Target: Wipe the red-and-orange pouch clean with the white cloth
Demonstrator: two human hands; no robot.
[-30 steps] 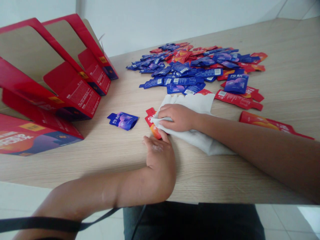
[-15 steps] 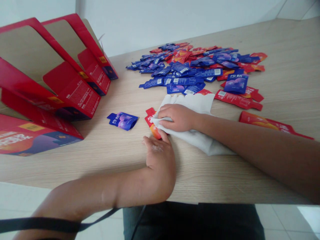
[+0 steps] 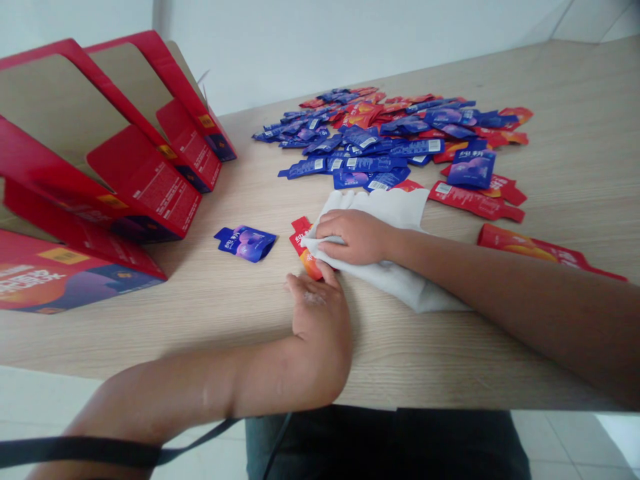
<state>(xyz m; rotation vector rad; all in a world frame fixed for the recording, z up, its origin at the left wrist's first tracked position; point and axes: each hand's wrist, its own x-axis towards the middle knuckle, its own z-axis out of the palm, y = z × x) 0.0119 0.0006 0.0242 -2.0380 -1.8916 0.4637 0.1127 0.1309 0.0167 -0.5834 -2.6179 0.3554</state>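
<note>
My right hand (image 3: 355,237) lies with its fingers curled over a bunched white cloth (image 3: 395,257) and presses it onto a red pouch (image 3: 303,245) on the wooden table (image 3: 225,313). My left hand (image 3: 316,308) rests on the table just below. Its fingers are folded and its thumb tip pins the lower edge of the same red pouch. A lone blue pouch (image 3: 246,241) lies flat to the left of both hands.
A spread pile of blue and red pouches (image 3: 395,137) covers the far middle of the table. Open red cardboard boxes (image 3: 100,173) stand at the left. One long red pouch (image 3: 535,247) lies beside my right forearm. A white wall runs behind the table.
</note>
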